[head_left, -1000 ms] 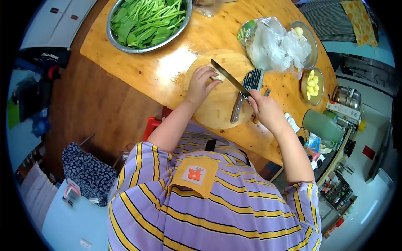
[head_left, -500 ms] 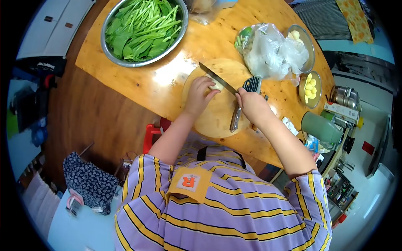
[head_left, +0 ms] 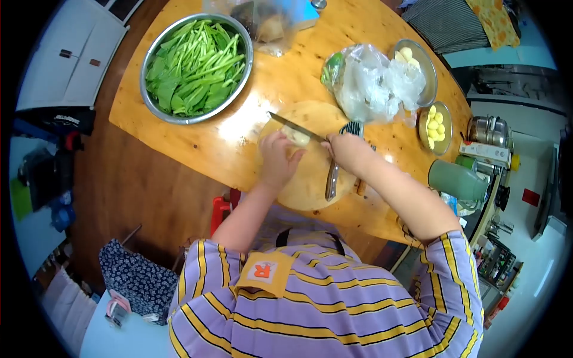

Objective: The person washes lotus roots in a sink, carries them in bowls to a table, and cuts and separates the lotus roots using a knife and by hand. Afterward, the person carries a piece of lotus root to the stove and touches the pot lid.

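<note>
On the round wooden cutting board [head_left: 309, 190] lies a pale piece of food [head_left: 295, 136], its kind unclear. My left hand [head_left: 277, 160] is at its near left side, with curved fingers on it and the thumb a little apart. A knife [head_left: 298, 126] is gripped in my right hand [head_left: 351, 151], its dark blade slanting up and left along the far side of the piece. Below my right hand, a riveted brown handle [head_left: 332, 182] rests on the board. Part of a dark striped thing [head_left: 353, 127] shows just beyond that hand.
A metal bowl [head_left: 143, 89] of leafy greens [head_left: 194, 68] stands at the far left. At the right are a plastic bag [head_left: 370, 83], a bowl [head_left: 431, 89] with pale pieces and a bowl [head_left: 446, 143] of yellow pieces. A green container [head_left: 456, 180] stands by the table's right edge.
The camera view has shifted, so the board and table sit lower and slightly left. The knife lies at a flatter slant, still beside the pale piece. My left hand stays at the piece.
</note>
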`<state>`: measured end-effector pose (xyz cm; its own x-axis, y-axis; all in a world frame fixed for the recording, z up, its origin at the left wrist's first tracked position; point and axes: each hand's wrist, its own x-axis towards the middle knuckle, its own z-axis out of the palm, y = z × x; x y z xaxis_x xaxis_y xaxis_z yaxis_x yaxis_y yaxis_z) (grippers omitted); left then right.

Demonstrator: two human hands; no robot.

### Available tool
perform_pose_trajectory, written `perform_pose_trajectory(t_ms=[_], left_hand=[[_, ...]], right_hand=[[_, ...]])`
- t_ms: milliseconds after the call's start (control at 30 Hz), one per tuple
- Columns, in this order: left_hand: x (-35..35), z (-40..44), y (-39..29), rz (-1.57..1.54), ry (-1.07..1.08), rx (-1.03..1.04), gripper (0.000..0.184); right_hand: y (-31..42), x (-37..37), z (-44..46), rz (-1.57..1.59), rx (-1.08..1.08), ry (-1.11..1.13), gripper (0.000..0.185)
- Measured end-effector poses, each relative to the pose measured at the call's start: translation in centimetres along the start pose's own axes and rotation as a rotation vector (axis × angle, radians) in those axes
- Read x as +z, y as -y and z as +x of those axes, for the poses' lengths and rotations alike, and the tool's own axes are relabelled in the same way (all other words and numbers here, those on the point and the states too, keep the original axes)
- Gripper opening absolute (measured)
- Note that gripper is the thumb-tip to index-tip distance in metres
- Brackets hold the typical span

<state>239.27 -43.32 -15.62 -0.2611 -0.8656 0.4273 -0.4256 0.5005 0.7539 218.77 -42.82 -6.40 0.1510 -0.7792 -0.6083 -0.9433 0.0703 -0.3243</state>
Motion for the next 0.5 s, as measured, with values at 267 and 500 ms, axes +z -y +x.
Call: perform_pose_trajectory(t_ms=[267, 500], left_hand=[[4.0, 11.3, -0.7, 0.152, 0.445, 0.208, 0.025], [3.7, 11.6, 1.3, 0.246, 0.515, 0.081, 0.029]], right_hand=[[-1.6, 3.6, -1.8, 0.206, 0.086, -0.068, 0.034], [-0.2, 1.4, -1.0, 0.142, 0.051, -0.04, 0.034]])
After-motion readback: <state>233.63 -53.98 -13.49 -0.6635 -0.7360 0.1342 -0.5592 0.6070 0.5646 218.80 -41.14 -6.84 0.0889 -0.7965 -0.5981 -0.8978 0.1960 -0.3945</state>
